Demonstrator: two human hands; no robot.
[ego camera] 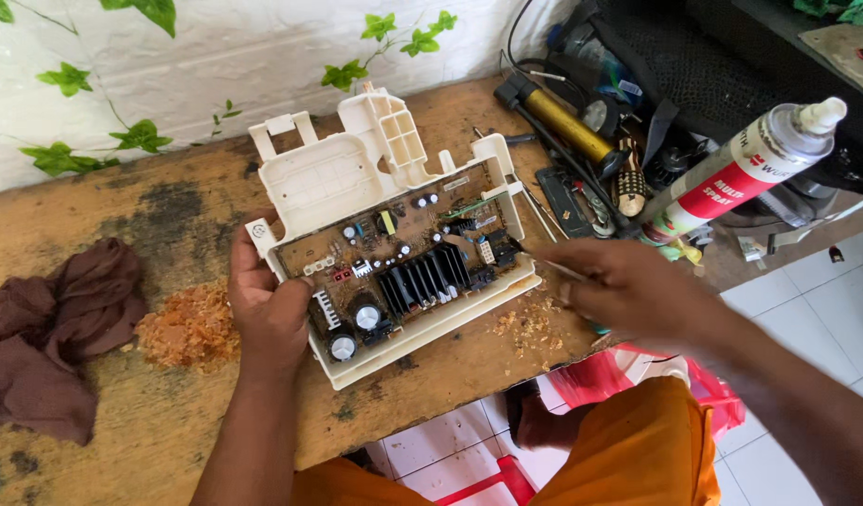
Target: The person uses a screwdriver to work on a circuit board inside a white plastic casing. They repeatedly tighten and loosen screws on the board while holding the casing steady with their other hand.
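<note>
A brown circuit board (403, 267) with capacitors and a black finned heat sink sits in a cream plastic housing (333, 173) on a worn wooden table (160, 412). My left hand (267, 305) grips the housing's left edge, thumb on the board's corner. To the right of the board, my right hand (628, 290) pinches a thin metal tool (553, 267). The tool's tip points at the board's right edge.
A brown rag (52, 333) lies at the left beside a pile of sawdust-like crumbs (188, 328). A spray can (741, 173), a yellow pump tube (567, 126) and assorted tools crowd the right. More crumbs (525, 323) sit under the housing. White floor tiles (806, 309) show below.
</note>
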